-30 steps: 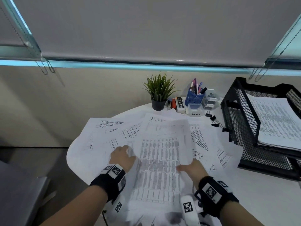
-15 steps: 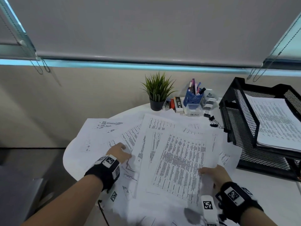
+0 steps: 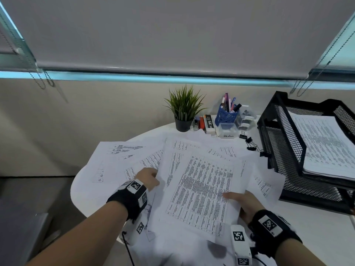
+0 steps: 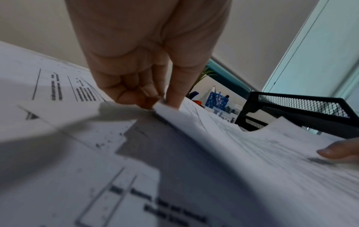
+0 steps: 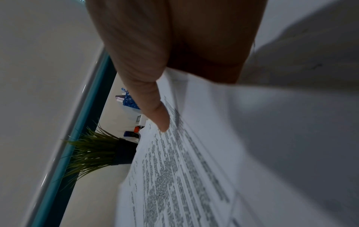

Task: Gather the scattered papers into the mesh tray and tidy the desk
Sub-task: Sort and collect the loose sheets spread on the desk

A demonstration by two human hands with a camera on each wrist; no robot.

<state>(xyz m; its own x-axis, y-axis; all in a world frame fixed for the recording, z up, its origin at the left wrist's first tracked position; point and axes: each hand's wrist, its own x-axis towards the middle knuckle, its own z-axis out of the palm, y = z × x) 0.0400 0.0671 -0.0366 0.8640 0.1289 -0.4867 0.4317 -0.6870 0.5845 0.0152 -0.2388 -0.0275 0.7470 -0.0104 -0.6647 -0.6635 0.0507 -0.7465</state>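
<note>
- Paper, white, printed with tables: the papers (image 3: 199, 189) are lying fanned in loose overlapping layers across the round white surface (image 3: 317, 227), just left of the mesh tray (image 3: 276, 143); none of the loose sheets are reaching the tray yet.
- Left hand (image 3: 148, 178): fingers curling and pinching the raised left edge of the upper sheets (image 4: 170, 113), on the side far from the mesh tray.
- Right hand (image 3: 244, 203): gripping the sheaf on the side nearer the mesh tray, thumb pressing on top (image 5: 157, 116), fingers going underneath.
- Risk, slippage: only the upper sheets are being held; lower ones are probably going to slide out or stay behind when lifted, since nothing is squaring them.
- Risk, overhang: sheets farthest from the mesh tray are hanging past the surface edge (image 3: 84, 169) and could be dragged off to the floor.
- Risk, creasing: the left pinch is bending a thin edge; pulling harder is likely to fold it.
- Mesh tray upper tier: already carrying a stack of printed pages (image 3: 326, 146).
- Binder clips (image 3: 249, 143): lying just beside the mesh tray's near corner, between the papers and the tray, standing in the way of a sliding sweep.
- Potted plant (image 3: 183, 110), blue pen holder (image 3: 226, 116), small boxes: sitting beyond the papers, well left of the mesh tray's back corner.
</note>
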